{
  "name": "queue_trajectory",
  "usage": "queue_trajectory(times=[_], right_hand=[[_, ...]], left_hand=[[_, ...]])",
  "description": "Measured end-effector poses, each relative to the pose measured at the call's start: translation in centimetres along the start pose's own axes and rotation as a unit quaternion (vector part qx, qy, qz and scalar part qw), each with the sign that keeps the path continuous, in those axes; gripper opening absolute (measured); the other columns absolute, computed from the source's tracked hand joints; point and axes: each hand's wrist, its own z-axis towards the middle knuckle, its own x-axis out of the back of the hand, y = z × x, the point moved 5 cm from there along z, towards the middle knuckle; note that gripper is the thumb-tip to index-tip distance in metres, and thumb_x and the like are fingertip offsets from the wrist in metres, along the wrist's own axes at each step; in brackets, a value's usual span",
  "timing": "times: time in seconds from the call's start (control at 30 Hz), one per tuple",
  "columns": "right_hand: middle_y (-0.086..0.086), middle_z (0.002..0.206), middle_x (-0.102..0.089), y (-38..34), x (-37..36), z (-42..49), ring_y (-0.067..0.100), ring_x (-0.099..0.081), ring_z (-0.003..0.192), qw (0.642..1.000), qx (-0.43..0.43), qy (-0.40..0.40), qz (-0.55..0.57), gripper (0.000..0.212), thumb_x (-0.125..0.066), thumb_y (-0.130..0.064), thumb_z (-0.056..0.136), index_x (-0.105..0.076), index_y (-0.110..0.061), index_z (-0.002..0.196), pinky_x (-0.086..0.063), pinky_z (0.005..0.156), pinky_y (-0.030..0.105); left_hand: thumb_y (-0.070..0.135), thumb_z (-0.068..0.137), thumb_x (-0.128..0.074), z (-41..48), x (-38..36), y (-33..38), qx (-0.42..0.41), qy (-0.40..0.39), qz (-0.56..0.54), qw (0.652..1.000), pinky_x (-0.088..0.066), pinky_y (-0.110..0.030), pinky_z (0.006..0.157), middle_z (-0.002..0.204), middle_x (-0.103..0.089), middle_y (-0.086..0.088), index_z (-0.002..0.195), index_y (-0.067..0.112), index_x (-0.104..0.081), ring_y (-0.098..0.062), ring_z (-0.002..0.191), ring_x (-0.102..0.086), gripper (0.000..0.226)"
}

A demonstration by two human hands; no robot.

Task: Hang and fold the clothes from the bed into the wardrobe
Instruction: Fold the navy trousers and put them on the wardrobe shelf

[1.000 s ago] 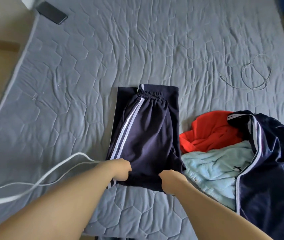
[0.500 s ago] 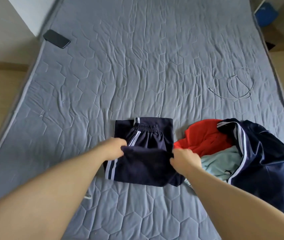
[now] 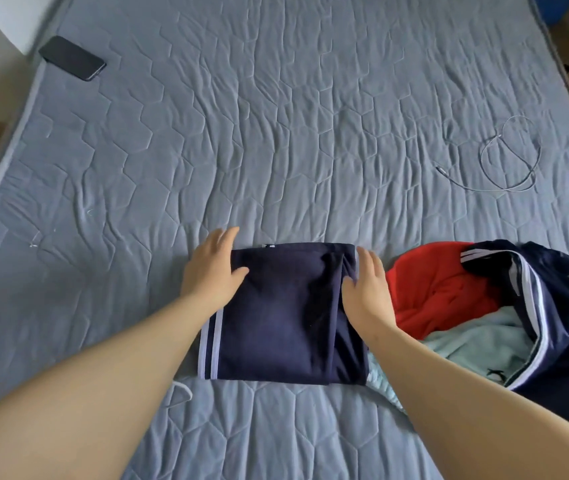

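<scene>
The folded navy track trousers with white side stripes (image 3: 276, 313) lie on the quilted grey bed (image 3: 276, 133), with the left hand (image 3: 212, 271) and right hand (image 3: 366, 289) laid flat and open-fingered on their far corners. If lifted by the sides alone, the loose layers could slide apart, and their right edge, which overlaps the pale blue fleece garment (image 3: 477, 344), might drag it along. The wardrobe is out of view, and the heap beside the trousers is too bunched to count its pieces.
</scene>
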Motion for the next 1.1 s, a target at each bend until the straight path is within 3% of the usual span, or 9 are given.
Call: queue_trajectory(times=[0.17, 0.27, 0.37, 0.5, 0.57, 0.6, 0.7, 0.9, 1.1], right_hand=[[0.016, 0.134, -0.043, 3.5, -4.3, -0.5, 0.034, -0.041, 0.123, 0.989, -0.129, -0.063, -0.033, 0.050, -0.056, -0.028, 0.089, -0.041, -0.008, 0.132, -0.035, 0.101, 0.039], [0.017, 0.123, -0.048, 4.6, -5.9, -0.5, 0.036, -0.045, 0.116, 0.978, -0.170, -0.089, -0.079, 0.041, -0.059, -0.030, 0.087, -0.046, -0.005, 0.117, -0.039, 0.092, 0.039], [0.020, 0.115, -0.057, 4.7, -6.5, 0.0, 0.036, -0.052, 0.109, 0.984, -0.129, -0.097, -0.081, 0.016, -0.053, -0.021, 0.091, -0.048, -0.006, 0.095, -0.039, 0.084, 0.036], [0.019, 0.104, -0.057, 3.0, -4.6, 1.4, 0.036, -0.050, 0.099, 0.998, -0.047, 0.025, -0.038, 0.019, -0.048, -0.021, 0.094, -0.042, -0.010, 0.080, -0.036, 0.081, 0.040], [0.014, 0.116, -0.054, 2.6, -4.2, 2.6, 0.034, -0.045, 0.109, 0.995, -0.044, 0.058, -0.065, 0.021, -0.047, -0.027, 0.095, -0.051, -0.007, 0.101, -0.034, 0.087, 0.041], [0.009, 0.127, -0.049, 2.9, -4.2, 3.2, 0.033, -0.041, 0.116, 0.994, -0.065, 0.057, -0.063, 0.027, -0.048, -0.030, 0.094, -0.051, -0.011, 0.113, -0.032, 0.093, 0.042], [0.005, 0.146, -0.029, 4.5, -5.0, 3.9, 0.034, -0.033, 0.129, 0.989, -0.144, 0.012, -0.031, 0.063, -0.060, -0.040, 0.084, -0.031, -0.024, 0.138, -0.029, 0.103, 0.044], [0.014, 0.140, -0.040, 8.5, -8.3, 4.3, 0.036, -0.041, 0.127, 0.968, -0.243, -0.064, 0.030, 0.101, -0.076, -0.052, 0.066, -0.024, -0.008, 0.141, -0.036, 0.103, 0.046], [0.006, 0.119, -0.058, 9.3, -9.2, 4.3, 0.032, -0.047, 0.118, 0.967, -0.237, -0.082, -0.034, 0.073, -0.068, -0.063, 0.064, -0.048, -0.018, 0.117, -0.033, 0.101, 0.044]], left_hand=[[0.025, 0.084, -0.066, -0.8, -4.6, -3.2, 0.195, -0.058, -0.093, 0.975, -0.039, -0.040, 0.095, 0.144, -0.027, -0.012, 0.144, 0.015, -0.019, -0.033, 0.124, -0.042, 0.077], [0.023, 0.085, -0.064, -1.2, -5.9, -5.2, 0.315, -0.059, -0.136, 0.937, -0.042, -0.035, 0.077, 0.128, -0.046, -0.017, 0.129, 0.004, -0.037, -0.035, 0.105, -0.053, 0.055], [0.026, 0.088, -0.058, -0.3, -6.2, -5.9, 0.262, -0.036, -0.131, 0.955, -0.034, -0.030, 0.061, 0.089, -0.052, -0.009, 0.087, 0.006, -0.046, -0.027, 0.077, -0.047, 0.023], [0.024, 0.090, -0.054, 1.2, -3.4, -5.3, 0.188, 0.104, -0.192, 0.958, -0.023, -0.034, 0.051, 0.060, -0.034, -0.002, 0.062, 0.013, -0.027, -0.025, 0.062, -0.033, 0.040], [0.027, 0.090, -0.053, 2.0, -3.0, -4.8, 0.185, 0.108, -0.236, 0.948, -0.037, -0.035, 0.059, 0.076, -0.051, -0.006, 0.077, 0.012, -0.047, -0.029, 0.075, -0.046, 0.021], [0.031, 0.089, -0.055, 2.3, -3.3, -4.8, 0.204, 0.082, -0.239, 0.946, -0.045, -0.038, 0.075, 0.100, -0.057, -0.010, 0.102, 0.014, -0.055, -0.032, 0.092, -0.052, 0.021], [0.044, 0.078, -0.069, 1.5, -5.6, -5.6, 0.301, -0.041, -0.221, 0.927, -0.030, -0.045, 0.109, 0.150, -0.024, -0.010, 0.148, 0.020, -0.014, -0.031, 0.134, -0.032, 0.093], [0.055, 0.069, -0.073, 0.3, -10.1, -7.3, 0.398, -0.141, -0.253, 0.870, -0.034, -0.044, 0.101, 0.140, -0.040, -0.013, 0.139, 0.007, -0.020, -0.032, 0.128, -0.038, 0.100], [0.054, 0.069, -0.073, 0.7, -11.5, -8.1, 0.348, -0.152, -0.282, 0.881, -0.038, -0.031, 0.089, 0.129, -0.054, -0.006, 0.129, 0.010, -0.048, -0.026, 0.114, -0.051, 0.078]])
